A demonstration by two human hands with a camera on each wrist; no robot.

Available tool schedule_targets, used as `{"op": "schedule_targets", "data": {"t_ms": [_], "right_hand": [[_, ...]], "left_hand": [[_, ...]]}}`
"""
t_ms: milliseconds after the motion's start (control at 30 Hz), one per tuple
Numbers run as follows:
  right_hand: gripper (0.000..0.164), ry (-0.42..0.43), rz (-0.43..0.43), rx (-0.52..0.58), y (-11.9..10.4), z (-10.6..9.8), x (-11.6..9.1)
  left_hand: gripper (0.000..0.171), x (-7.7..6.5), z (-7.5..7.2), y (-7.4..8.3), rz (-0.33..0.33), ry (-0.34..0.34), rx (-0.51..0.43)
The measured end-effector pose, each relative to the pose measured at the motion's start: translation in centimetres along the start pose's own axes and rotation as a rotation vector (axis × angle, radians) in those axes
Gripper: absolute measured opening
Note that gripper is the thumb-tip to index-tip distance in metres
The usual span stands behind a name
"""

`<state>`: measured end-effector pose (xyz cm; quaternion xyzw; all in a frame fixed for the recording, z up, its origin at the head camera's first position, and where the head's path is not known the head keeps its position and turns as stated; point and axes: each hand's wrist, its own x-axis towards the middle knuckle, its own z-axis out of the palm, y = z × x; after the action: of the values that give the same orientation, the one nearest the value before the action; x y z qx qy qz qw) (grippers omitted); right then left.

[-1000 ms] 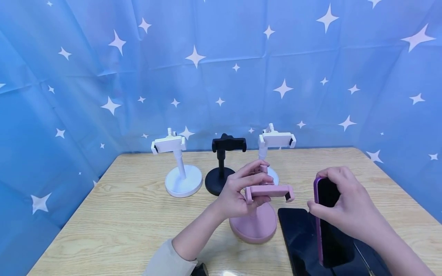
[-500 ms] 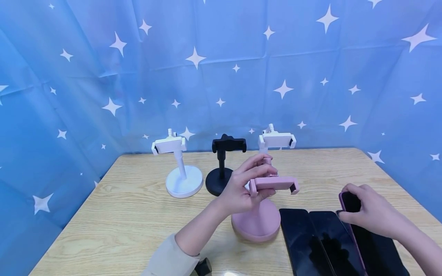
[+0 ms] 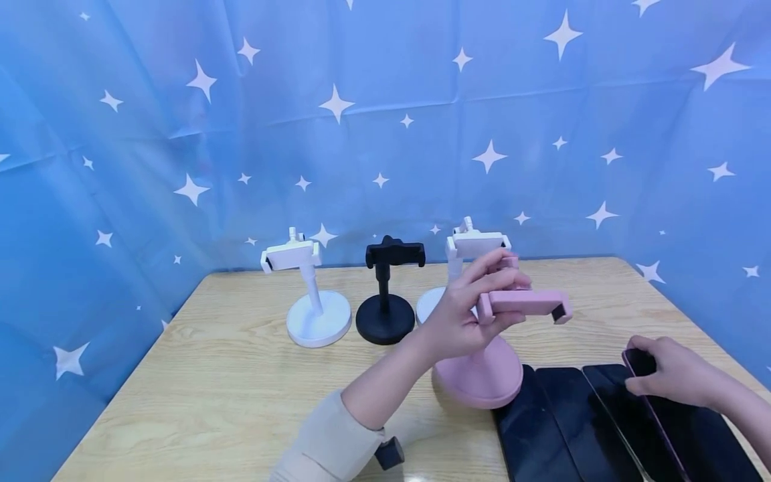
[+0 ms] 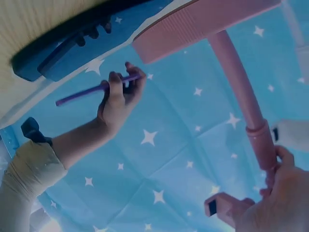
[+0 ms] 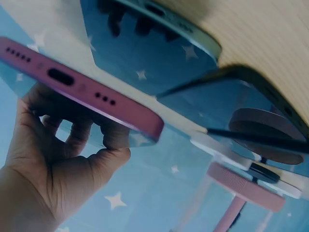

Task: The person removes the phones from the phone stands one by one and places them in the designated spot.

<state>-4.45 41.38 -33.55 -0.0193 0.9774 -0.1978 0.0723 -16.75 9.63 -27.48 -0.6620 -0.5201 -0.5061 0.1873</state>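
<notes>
In the head view my left hand grips a pink phone stand just behind its clamp. Its round base overlaps the corner of the leftmost phone. The left wrist view shows the stand's pole running up from my left fingers. At the right, my right hand holds a purple-edged phone by its two long sides, over the right end of a row of dark phones. In the left wrist view this purple phone is seen edge-on, apart from the phones beside it.
Along the back of the table stand a white phone stand, a black one and another white one, partly hidden by my left hand. A blue curtain with white stars hangs behind the table.
My right hand has carried the purple phone rightward and down to the row of phones. My left hand has moved right and up with the pink stand, its base now overlapping the leftmost phone.
</notes>
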Motion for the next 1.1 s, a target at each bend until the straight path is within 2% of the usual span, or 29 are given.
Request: {"op": "schedule_targets", "data": {"t_ms": [100, 333, 467, 700, 800, 933, 1100], "right_hand": [[0.029, -0.009, 0.002, 0.001, 1.1, 0.1, -0.1], [0.019, -0.016, 0.007, 0.040, 3.1, 0.7, -0.7], [0.018, -0.029, 0.009, 0.068, 3.9, 0.8, -0.8], [0.017, -0.046, 0.015, 0.114, 4.7, 1.1, -0.9], [0.016, -0.041, 0.026, 0.139, 4.5, 1.2, -0.9], [0.016, -0.041, 0.035, 0.153, 4.4, 1.1, -0.9], [0.015, -0.057, 0.016, 0.172, 4.5, 0.9, -0.9]], "left_hand": [[0.045, 1.0, 0.9, -0.5, 0.005, -0.007, -0.004], [0.042, 3.2, 3.6, -2.0, 0.024, -0.022, 0.131], [0.040, 4.3, 4.9, -3.0, 0.006, -0.026, 0.156], [0.036, 5.5, 6.9, -4.9, 0.013, -0.092, 0.373], [0.034, 6.0, 7.4, -5.8, 0.014, -0.098, 0.395], [0.034, 6.3, 8.0, -7.0, -0.006, -0.073, 0.390], [0.035, 5.7, 8.7, -8.7, -0.072, -0.034, 0.380]]}}
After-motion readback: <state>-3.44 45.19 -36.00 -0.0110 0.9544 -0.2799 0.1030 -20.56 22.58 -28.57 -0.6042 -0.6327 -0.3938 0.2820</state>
